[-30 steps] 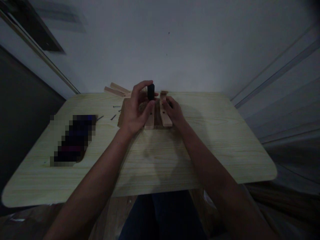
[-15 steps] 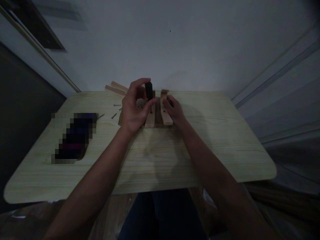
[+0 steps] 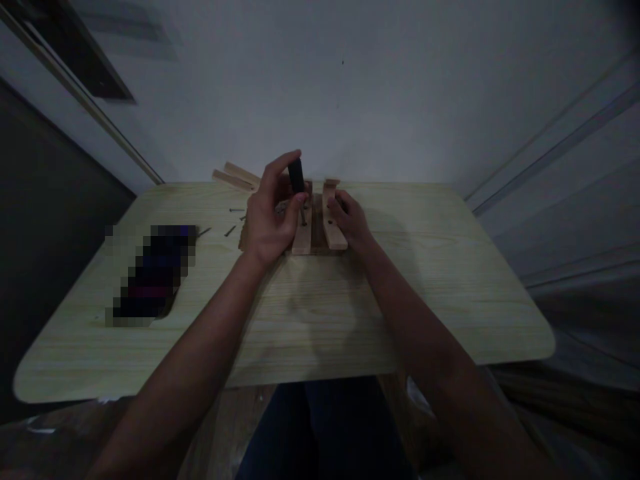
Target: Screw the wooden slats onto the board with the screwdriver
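Note:
My left hand [image 3: 274, 213] is closed around the black handle of a screwdriver [image 3: 296, 175], which stands nearly upright with a slight tilt. Its metal shaft runs down to a hole in a pale wooden piece [image 3: 302, 241]; whether a screw sits there is too small to tell. My right hand [image 3: 353, 217] grips a second wooden piece [image 3: 335, 235] from its right side, thumb on top. That piece has dark holes and a raised far end. Both wooden pieces lie over a brown base [image 3: 319, 230], partly hidden by my left hand.
Several loose screws [image 3: 230, 231] lie left of my left hand. Two wooden sticks [image 3: 235, 175] rest at the back by the wall. A blurred-out dark phone-like object [image 3: 155, 273] lies on the left of the table [image 3: 320, 320].
My left hand has lifted the screwdriver slightly, and more of its shaft shows now. My right hand stays on the second wooden piece. The view has shifted a little.

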The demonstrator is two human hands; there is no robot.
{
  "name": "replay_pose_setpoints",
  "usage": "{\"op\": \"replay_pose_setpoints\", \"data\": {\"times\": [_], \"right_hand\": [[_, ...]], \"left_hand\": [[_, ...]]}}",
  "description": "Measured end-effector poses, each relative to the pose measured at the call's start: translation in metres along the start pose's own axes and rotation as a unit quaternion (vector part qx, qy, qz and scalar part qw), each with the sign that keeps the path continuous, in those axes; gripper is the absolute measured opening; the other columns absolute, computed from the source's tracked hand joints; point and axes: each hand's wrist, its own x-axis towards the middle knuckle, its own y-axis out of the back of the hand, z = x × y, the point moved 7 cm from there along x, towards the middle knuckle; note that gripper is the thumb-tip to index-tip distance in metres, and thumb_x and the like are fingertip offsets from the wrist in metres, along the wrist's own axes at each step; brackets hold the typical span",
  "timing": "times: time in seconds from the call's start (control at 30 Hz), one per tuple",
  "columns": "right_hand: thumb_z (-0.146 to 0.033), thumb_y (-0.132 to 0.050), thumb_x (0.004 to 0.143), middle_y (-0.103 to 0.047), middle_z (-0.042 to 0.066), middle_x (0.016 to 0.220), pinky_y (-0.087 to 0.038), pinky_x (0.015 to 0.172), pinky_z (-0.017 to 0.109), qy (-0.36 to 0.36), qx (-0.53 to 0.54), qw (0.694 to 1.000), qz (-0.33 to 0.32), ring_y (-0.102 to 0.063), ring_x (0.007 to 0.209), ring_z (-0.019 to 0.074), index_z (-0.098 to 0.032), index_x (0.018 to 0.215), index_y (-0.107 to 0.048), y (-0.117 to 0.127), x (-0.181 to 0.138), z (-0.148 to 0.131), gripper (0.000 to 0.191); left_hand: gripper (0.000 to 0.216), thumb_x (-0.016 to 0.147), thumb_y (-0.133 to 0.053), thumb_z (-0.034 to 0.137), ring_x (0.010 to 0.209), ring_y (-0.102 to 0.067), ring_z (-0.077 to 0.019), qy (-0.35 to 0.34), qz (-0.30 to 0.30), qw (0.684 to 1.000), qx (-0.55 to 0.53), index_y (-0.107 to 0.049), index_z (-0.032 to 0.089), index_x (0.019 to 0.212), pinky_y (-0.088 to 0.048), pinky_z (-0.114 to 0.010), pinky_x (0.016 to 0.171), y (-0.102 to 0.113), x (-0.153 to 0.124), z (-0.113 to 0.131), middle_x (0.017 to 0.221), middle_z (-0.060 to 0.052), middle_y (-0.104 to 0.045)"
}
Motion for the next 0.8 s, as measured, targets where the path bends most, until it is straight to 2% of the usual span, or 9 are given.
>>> {"op": "replay_pose_setpoints", "data": {"times": [0.13,0.23,0.4,0.5,0.7,0.8], "right_hand": [[-0.076,-0.045,0.087,-0.059,0.002,0.078,-0.043,0.070,0.034,0.005,-0.010,1.000,-0.004,-0.053,0.076,0.0189,-0.024,0.087,-0.057,-0.0004,0.0005,0.0012,0.054],[-0.072,-0.045,0.090,-0.058,0.002,0.077,-0.043,0.070,0.033,0.002,-0.012,1.000,-0.006,-0.053,0.076,0.0187,-0.024,0.087,-0.057,-0.0017,0.0013,0.0036,0.050],[-0.065,-0.047,0.092,-0.060,0.002,0.078,-0.044,0.071,0.033,-0.010,-0.007,1.000,0.004,-0.054,0.078,0.0186,-0.024,0.089,-0.059,-0.0020,0.0020,0.0057,0.043],[-0.066,-0.048,0.090,-0.060,0.001,0.078,-0.043,0.070,0.033,-0.008,-0.008,1.000,0.005,-0.054,0.076,0.0180,-0.024,0.088,-0.058,-0.0012,0.0019,0.0043,0.044],[-0.077,-0.044,0.086,-0.055,0.000,0.072,-0.042,0.067,0.033,0.005,0.001,1.000,-0.003,-0.050,0.070,0.0166,-0.024,0.082,-0.053,-0.0010,0.0014,0.0004,0.054],[-0.080,-0.041,0.084,-0.054,0.001,0.074,-0.041,0.068,0.033,0.014,-0.007,1.000,-0.002,-0.050,0.072,0.0172,-0.024,0.080,-0.050,-0.0010,0.0019,-0.0009,0.057]], "left_hand": [[0.054,0.099,-0.050,0.052,0.093,-0.071,-0.0185,0.010,-0.020,1.000,-0.015,-0.035,0.035,0.148,-0.061,-0.033,0.085,-0.0019,-0.0025,0.0028,0.106,-0.003,-0.070],[0.054,0.098,-0.052,0.054,0.101,-0.070,-0.0206,0.003,-0.025,1.000,-0.006,-0.036,0.036,0.147,-0.060,-0.037,0.090,-0.0015,-0.0022,0.0033,0.111,-0.003,-0.069],[0.056,0.087,-0.068,0.058,0.117,-0.064,-0.0276,-0.028,0.033,0.998,0.037,-0.051,0.034,0.134,-0.058,-0.044,0.096,0.0058,0.0014,0.0025,0.121,-0.005,-0.059],[0.054,0.089,-0.067,0.056,0.115,-0.064,-0.0276,-0.019,0.045,0.998,0.043,-0.052,0.031,0.134,-0.058,-0.044,0.095,0.0069,0.0017,0.0001,0.116,-0.005,-0.060],[0.056,0.095,-0.060,0.051,0.099,-0.068,-0.0184,-0.005,0.018,1.000,0.025,-0.041,0.034,0.145,-0.060,-0.034,0.088,0.0044,0.0005,0.0006,0.122,-0.003,-0.064],[0.052,0.096,-0.057,0.050,0.094,-0.070,-0.0170,-0.005,0.005,1.000,0.009,-0.043,0.035,0.144,-0.061,-0.031,0.084,0.0025,0.0004,0.0015,0.123,-0.003,-0.066]]}}
